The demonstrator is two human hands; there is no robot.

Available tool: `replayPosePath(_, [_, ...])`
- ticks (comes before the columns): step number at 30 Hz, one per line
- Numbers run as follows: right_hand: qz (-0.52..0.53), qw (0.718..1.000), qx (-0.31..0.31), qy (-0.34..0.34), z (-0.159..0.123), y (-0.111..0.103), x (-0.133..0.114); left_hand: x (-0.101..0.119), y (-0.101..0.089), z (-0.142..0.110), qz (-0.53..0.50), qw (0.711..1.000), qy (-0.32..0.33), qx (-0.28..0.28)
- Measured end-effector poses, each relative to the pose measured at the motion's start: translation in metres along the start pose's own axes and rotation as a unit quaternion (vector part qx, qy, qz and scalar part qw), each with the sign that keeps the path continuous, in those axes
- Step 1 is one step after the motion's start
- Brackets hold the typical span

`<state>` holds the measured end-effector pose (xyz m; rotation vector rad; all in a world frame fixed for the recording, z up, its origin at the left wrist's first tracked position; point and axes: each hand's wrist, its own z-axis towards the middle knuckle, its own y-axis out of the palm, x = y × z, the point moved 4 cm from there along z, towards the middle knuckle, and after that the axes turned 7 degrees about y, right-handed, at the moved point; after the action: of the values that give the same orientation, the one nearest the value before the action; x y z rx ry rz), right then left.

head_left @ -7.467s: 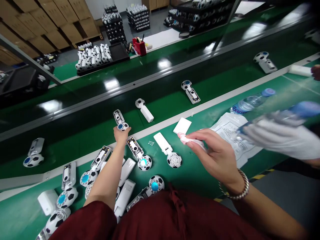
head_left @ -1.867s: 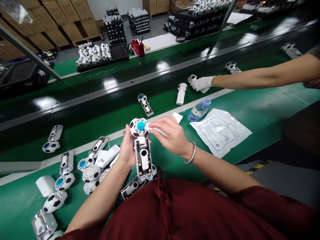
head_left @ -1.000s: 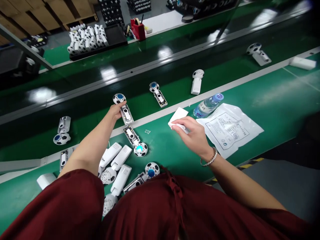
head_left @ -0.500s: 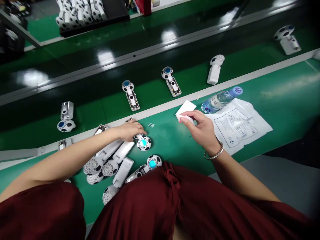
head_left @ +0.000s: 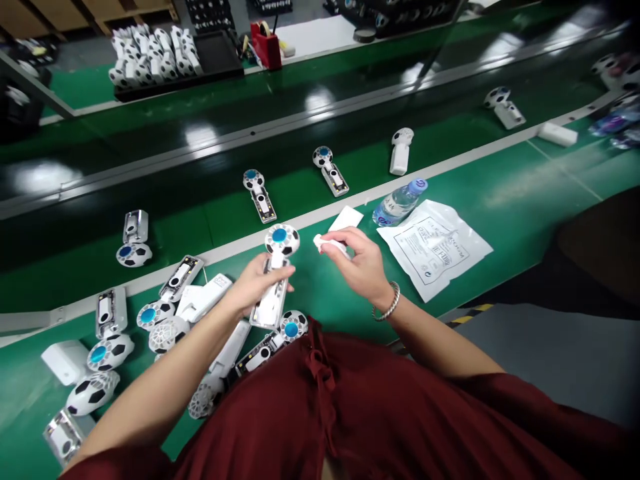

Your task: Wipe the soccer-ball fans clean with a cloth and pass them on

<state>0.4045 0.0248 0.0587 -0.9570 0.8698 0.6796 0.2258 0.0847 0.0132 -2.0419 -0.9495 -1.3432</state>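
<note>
My left hand [head_left: 255, 283] is closed around the handle of a handheld fan [head_left: 283, 240]. Its round head has a black-and-white football pattern and a blue centre. The fan is raised above the green bench, head pointing away from me, with the open handle showing a white part inside. Just to the right, my right hand [head_left: 363, 267] pinches a small folded white cloth [head_left: 331, 244], apart from the fan. Beyond that hand lies a flat white pad [head_left: 347, 218]. Close to my body rests another fan [head_left: 294, 325] with a blue centre, its handle open.
Several more fans lie at the left, including one with a grille face [head_left: 169, 333]. Spaced fans, such as one with an open handle [head_left: 260, 197], sit on the green belt [head_left: 200, 220] behind a pale rail. A water bottle [head_left: 400, 203] and printed white bag [head_left: 433, 247] lie right.
My left hand left a fan on the belt, reached to another on the bench and has now lifted it. My right hand keeps the cloth; earlier it touched a fan's head with it.
</note>
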Motion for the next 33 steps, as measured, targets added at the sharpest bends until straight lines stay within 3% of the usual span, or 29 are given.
replayPosePath(5, [-0.051,0.995,-0.013,-0.084,-0.003,0.007,-0.013,-0.006,0.019,-0.019,0.012,0.998,0.025,0.051])
replayPosePath(14, [-0.173,0.961,-0.060,-0.209,-0.004,0.028,-0.026,-0.007,0.023,-0.027,0.164,0.976,0.092,0.109])
replayPosePath(25, [-0.213,0.957,-0.041,-0.194,0.002,0.032,-0.022,-0.009,0.026,-0.022,0.126,0.983,0.075,0.110])
replayPosePath(30, [-0.106,0.987,0.028,-0.115,0.019,0.012,-0.012,-0.008,0.022,-0.020,0.031,0.994,0.033,0.100])
replayPosePath(33, [-0.063,0.993,0.054,-0.079,0.022,-0.001,-0.003,-0.014,0.010,-0.005,-0.011,0.994,0.015,0.108])
